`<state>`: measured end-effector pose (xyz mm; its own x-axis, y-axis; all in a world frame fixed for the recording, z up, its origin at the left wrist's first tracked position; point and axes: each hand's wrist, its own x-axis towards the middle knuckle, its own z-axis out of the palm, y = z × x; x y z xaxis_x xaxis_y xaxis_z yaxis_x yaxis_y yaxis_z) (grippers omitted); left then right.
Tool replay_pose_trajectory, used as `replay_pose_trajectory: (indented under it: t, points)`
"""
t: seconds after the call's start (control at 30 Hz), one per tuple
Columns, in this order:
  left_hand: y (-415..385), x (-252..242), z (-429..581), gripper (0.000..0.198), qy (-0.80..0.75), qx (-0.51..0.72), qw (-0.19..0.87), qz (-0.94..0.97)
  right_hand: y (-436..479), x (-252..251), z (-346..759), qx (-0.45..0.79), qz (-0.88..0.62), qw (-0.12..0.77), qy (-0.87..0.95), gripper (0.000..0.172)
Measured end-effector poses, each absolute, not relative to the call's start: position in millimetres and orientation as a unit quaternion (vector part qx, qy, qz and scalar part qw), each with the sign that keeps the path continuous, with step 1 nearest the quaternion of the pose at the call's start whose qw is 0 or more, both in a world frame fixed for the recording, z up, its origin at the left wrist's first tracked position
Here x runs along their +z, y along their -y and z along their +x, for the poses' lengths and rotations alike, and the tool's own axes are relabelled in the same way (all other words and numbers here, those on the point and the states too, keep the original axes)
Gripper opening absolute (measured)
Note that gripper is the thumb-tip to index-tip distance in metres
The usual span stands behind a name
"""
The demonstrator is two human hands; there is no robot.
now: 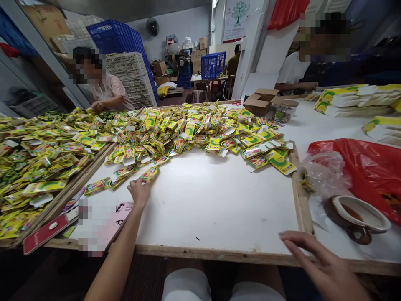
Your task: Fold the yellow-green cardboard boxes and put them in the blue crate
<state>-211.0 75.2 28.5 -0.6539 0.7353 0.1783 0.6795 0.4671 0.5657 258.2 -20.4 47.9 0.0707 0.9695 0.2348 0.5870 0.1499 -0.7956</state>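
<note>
Nearest us, our right hand (pixel 326 263) hovered over the table's wooden edge (pixel 225 254), slightly blurred, its fingers parted and holding nothing. A pink phone (pixel 117 221) lay at left, and a brown mug (pixel 365 217) stood at right. Farther in, our left hand (pixel 139 192) pinched the near end of 1 small yellow box (pixel 150 173), which was at the white tabletop, just short of a pile. Left of a wooden divider (pixel 77 184), similar boxes lay in a deep heap (pixel 46 159). Ahead spread the pile (pixel 184 129), several boxes showing white flaps; we judged that plenty remained, but could not tell which were finished. Beyond were 2 co-workers: 1 in pink (pixel 111 94), 1 in white (pixel 293 69).
</note>
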Motion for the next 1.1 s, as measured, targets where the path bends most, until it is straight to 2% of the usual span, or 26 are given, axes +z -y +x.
replay_pose_trajectory:
  t: [0.13,0.2,0.27,0.37,0.47,0.57,0.67,0.73,0.93,1.03,1.1]
  points:
    - [-45.9,30.8,-145.1,0.009,-0.75,0.319,0.098,0.571,-3.4,35.7,191.1,0.346,-0.526,0.397,0.668,0.02]
    - [-29.8,33.6,-112.5,0.013,-0.653,0.336,0.175,0.656,-13.0,29.0,159.0,0.389,-0.489,0.399,0.671,0.018]
    - [-17.6,34.4,-85.7,0.017,-0.556,0.353,0.268,0.703,-20.2,21.0,134.8,0.46,-0.452,0.39,0.657,0.024]
    - [-8.8,28.0,-57.8,0.012,-0.522,0.408,0.375,0.649,-24.0,8.6,117.4,0.549,-0.422,0.407,0.596,0.027]
    - [-5.4,15.6,-40.3,0.011,-0.538,0.485,0.434,0.535,-20.5,-1.0,116.2,0.549,-0.432,0.461,0.548,0.031]
    - [-1.6,6.7,-30.2,0.016,-0.538,0.503,0.454,0.502,-15.5,-5.3,121.3,0.546,-0.441,0.463,0.541,0.032]
    - [1.3,5.6,-27.4,0.024,-0.528,0.479,0.476,0.514,-15.0,-4.7,128.8,0.537,-0.45,0.427,0.572,0.023]
    - [1.7,7.4,-28.6,0.027,-0.526,0.453,0.48,0.536,-18.0,-2.6,134.6,0.519,-0.449,0.408,0.602,0.022]
    - [-1.6,14.5,-33.5,0.018,-0.538,0.401,0.447,0.591,-29.8,1.8,139.6,0.466,-0.432,0.396,0.663,0.025]
    - [-1.3,18.3,-31.8,0.012,-0.533,0.42,0.416,0.606,-29.5,-0.1,133.5,0.469,-0.443,0.427,0.633,0.02]
    - [0.4,19.9,-29.0,0.012,-0.525,0.446,0.423,0.589,-27.5,-0.8,130.9,0.475,-0.455,0.45,0.604,0.025]
